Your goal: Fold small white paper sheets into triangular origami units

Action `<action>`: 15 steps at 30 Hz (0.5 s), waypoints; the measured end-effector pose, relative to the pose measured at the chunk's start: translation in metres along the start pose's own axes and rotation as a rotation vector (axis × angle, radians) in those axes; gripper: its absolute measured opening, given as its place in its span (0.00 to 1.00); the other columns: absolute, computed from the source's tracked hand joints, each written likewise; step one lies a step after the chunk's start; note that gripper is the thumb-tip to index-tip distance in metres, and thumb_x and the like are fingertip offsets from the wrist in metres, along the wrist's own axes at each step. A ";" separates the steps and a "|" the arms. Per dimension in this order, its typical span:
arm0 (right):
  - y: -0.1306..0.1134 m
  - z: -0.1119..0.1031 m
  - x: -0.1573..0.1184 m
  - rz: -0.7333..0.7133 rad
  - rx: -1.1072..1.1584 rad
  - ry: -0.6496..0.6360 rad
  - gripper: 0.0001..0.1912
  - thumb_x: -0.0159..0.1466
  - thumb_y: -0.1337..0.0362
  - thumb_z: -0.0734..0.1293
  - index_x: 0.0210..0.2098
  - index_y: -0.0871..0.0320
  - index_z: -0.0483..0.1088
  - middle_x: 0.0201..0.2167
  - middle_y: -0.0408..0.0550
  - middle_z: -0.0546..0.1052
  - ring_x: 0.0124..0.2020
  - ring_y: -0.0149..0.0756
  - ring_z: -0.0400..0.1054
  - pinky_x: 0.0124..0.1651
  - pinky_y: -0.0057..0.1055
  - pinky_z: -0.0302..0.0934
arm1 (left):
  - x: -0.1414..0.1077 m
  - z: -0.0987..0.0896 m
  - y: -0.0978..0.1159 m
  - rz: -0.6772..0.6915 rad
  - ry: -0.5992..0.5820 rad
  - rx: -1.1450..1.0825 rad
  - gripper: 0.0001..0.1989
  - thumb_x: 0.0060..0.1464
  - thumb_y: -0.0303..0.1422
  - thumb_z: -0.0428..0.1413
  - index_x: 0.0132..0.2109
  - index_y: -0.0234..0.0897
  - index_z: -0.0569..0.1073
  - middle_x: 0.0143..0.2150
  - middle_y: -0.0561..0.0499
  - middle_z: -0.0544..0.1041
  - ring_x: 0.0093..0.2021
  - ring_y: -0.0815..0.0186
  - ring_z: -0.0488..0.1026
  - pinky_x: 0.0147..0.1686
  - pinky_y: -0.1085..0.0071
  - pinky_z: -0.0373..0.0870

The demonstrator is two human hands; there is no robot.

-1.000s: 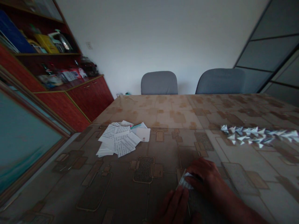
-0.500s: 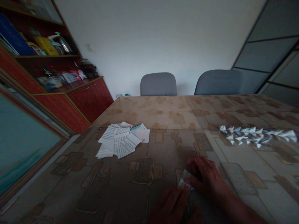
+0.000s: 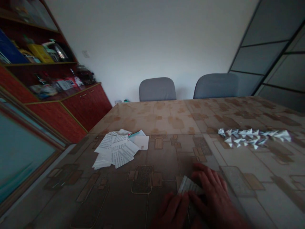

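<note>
No word or number is legible. Blurred rows of print cover the pile (image 3: 122,154); the card (image 3: 140,141) at its right edge bears a tiny dark mark. The slip (image 3: 187,185), nearer and right of the pile, shows faint print.

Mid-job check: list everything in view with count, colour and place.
Paper piece: one, printed whitish, table front
Paper sheets: many, mostly white, table left
Strip: one, teal, on sheets
Folded papers: many, whitish, table right
Table: one, patterned brown, centre
Chairs: two, grey, beyond table
Wall: one, pale, behind chairs
Socket: one, whitish, wall's left
Panels: several, grey, far right
Cabinet: one, red-brown, left
Kettle: one, silvery, cabinet shelf
Other shelf items: several, mixed, cabinet
Left hand: one, shadowed, paper piece's near edge
Right hand: one, shadowed, paper piece's right side
</note>
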State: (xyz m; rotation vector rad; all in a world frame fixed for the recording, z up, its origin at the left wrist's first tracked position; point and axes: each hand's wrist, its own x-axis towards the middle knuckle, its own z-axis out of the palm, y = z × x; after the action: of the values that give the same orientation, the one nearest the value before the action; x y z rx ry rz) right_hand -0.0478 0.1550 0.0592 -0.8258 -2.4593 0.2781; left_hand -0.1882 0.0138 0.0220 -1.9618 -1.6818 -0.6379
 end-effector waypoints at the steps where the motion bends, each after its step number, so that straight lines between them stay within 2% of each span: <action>1: 0.001 0.003 -0.003 -0.007 -0.019 -0.003 0.14 0.55 0.62 0.70 0.41 0.52 0.67 0.53 0.55 0.71 0.49 0.53 0.67 0.48 0.49 0.61 | 0.000 0.004 0.000 0.031 0.029 0.014 0.17 0.60 0.41 0.55 0.55 0.43 0.73 0.46 0.48 0.80 0.44 0.59 0.77 0.47 0.64 0.75; 3: 0.007 0.006 -0.005 -0.011 -0.037 -0.013 0.15 0.57 0.61 0.69 0.43 0.53 0.67 0.56 0.57 0.69 0.51 0.54 0.67 0.49 0.51 0.61 | 0.003 0.013 0.002 0.015 0.126 0.027 0.16 0.60 0.42 0.54 0.52 0.42 0.74 0.44 0.48 0.80 0.43 0.59 0.77 0.50 0.62 0.72; 5: 0.016 0.004 -0.007 0.001 -0.037 -0.024 0.16 0.58 0.61 0.68 0.45 0.53 0.66 0.60 0.57 0.66 0.52 0.54 0.67 0.49 0.51 0.61 | 0.007 0.019 0.005 -0.082 0.298 0.010 0.16 0.61 0.43 0.53 0.47 0.38 0.76 0.39 0.48 0.81 0.40 0.62 0.77 0.54 0.63 0.69; 7: 0.026 -0.001 -0.007 0.018 -0.035 -0.016 0.17 0.59 0.62 0.66 0.47 0.53 0.65 0.61 0.57 0.65 0.53 0.54 0.67 0.48 0.51 0.62 | 0.011 0.020 0.006 -0.096 0.404 -0.028 0.11 0.60 0.40 0.55 0.44 0.40 0.76 0.37 0.53 0.82 0.37 0.67 0.76 0.60 0.62 0.60; 9: 0.036 -0.006 -0.008 0.018 -0.043 -0.003 0.16 0.59 0.62 0.66 0.47 0.52 0.65 0.60 0.57 0.66 0.52 0.54 0.67 0.46 0.50 0.63 | 0.014 0.014 0.004 -0.014 0.375 -0.015 0.09 0.59 0.39 0.57 0.45 0.44 0.76 0.40 0.56 0.81 0.39 0.68 0.76 0.62 0.59 0.57; 11: 0.042 -0.010 -0.008 0.001 -0.043 -0.011 0.15 0.61 0.62 0.65 0.48 0.52 0.65 0.60 0.57 0.66 0.52 0.54 0.68 0.45 0.49 0.63 | 0.016 0.004 0.001 0.062 0.295 0.029 0.11 0.58 0.39 0.59 0.48 0.46 0.74 0.41 0.55 0.81 0.40 0.67 0.76 0.59 0.59 0.61; 13: 0.044 -0.011 -0.007 -0.014 -0.043 -0.014 0.14 0.61 0.63 0.64 0.47 0.52 0.67 0.59 0.56 0.67 0.52 0.53 0.68 0.45 0.48 0.63 | 0.018 -0.007 -0.002 0.061 0.109 0.055 0.15 0.57 0.39 0.60 0.52 0.46 0.73 0.43 0.53 0.81 0.42 0.65 0.77 0.53 0.63 0.68; 15: 0.040 -0.012 -0.006 -0.072 -0.054 -0.014 0.11 0.61 0.65 0.64 0.44 0.50 0.69 0.56 0.53 0.71 0.50 0.51 0.68 0.45 0.46 0.62 | 0.020 -0.015 -0.003 0.018 0.014 0.038 0.17 0.58 0.41 0.58 0.53 0.44 0.73 0.42 0.51 0.81 0.41 0.63 0.77 0.45 0.67 0.73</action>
State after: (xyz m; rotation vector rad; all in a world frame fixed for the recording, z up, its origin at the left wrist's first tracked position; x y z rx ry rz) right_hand -0.0171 0.1833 0.0523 -0.7577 -2.5136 0.1921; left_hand -0.1892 0.0196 0.0464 -1.9390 -1.6544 -0.6079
